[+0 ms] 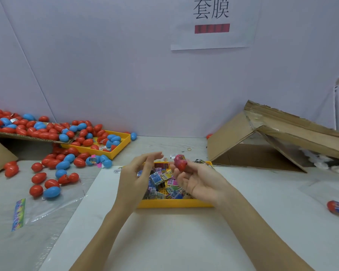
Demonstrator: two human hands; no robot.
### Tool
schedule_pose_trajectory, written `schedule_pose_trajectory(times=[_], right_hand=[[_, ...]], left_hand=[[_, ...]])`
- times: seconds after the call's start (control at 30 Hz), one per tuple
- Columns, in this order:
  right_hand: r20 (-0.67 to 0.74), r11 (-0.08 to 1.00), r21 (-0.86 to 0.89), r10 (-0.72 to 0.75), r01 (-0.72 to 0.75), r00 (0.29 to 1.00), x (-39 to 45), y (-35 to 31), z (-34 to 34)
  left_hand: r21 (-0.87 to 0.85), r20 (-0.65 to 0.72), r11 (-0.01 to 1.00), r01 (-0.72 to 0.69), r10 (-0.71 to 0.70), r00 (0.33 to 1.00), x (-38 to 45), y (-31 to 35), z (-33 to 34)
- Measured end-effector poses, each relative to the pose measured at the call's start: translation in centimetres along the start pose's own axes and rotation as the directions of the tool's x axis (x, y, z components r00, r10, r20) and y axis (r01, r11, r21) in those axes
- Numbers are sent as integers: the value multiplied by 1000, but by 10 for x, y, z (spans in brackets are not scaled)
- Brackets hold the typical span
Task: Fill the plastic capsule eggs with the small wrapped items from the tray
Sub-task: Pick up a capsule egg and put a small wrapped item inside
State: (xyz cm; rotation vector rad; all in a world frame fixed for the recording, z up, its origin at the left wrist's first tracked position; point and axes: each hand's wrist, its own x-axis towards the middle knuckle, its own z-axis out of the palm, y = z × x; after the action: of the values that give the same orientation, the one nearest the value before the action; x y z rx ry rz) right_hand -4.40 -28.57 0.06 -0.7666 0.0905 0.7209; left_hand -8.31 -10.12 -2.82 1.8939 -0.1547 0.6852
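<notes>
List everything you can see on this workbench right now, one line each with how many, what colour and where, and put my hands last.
near tray: one, yellow, centre, under the hands
wrapped items: many, multicoloured, in the near tray
capsule eggs: many, red and blue, heaped at left on cardboard, far tray and table
far tray: one, yellow, back left
held egg: one, red, in right fingertips
wrapped egg: one, red and blue, far right
cardboard box: one, brown, back right, flaps open
paper sign: one, white, on the wall
left hand: open, over the near tray
right hand: holds the held egg
</notes>
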Motion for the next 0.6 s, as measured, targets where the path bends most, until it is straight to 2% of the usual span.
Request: schedule_pose_trajectory(times=[0.03,0.1,0.17,0.23,0.3,0.4,0.5,0.6], right_hand=[[34,995,98,-21,17,999,-1,-18,4],[76,931,331,-188,153,979,-4,-61,11],[65,781,555,-385,287,921,-10,-99,14],[29,693,626,-479,357,877,-10,-115,10],[1,780,491,-447,389,895,-4,-110,2],[28,940,93,-332,328,943,3,-71,-13],[57,959,-118,-253,258,966,9,-31,-23],[48,918,-287,-270,272,962,16,-6,-24]], left_hand=[[5,-36,1000,14,-14,999,1,-1,-2],[-5,-87,998,57,-57,995,4,-4,-5],[2,-115,995,96,-95,989,5,-5,-6],[15,-129,994,112,-109,986,5,-6,-6],[24,-132,992,125,-121,984,7,-6,-7],[49,-137,986,159,-151,979,11,-11,-11],[150,-134,970,190,-171,976,14,-22,-16],[233,-205,940,250,-203,957,18,-38,-23]])
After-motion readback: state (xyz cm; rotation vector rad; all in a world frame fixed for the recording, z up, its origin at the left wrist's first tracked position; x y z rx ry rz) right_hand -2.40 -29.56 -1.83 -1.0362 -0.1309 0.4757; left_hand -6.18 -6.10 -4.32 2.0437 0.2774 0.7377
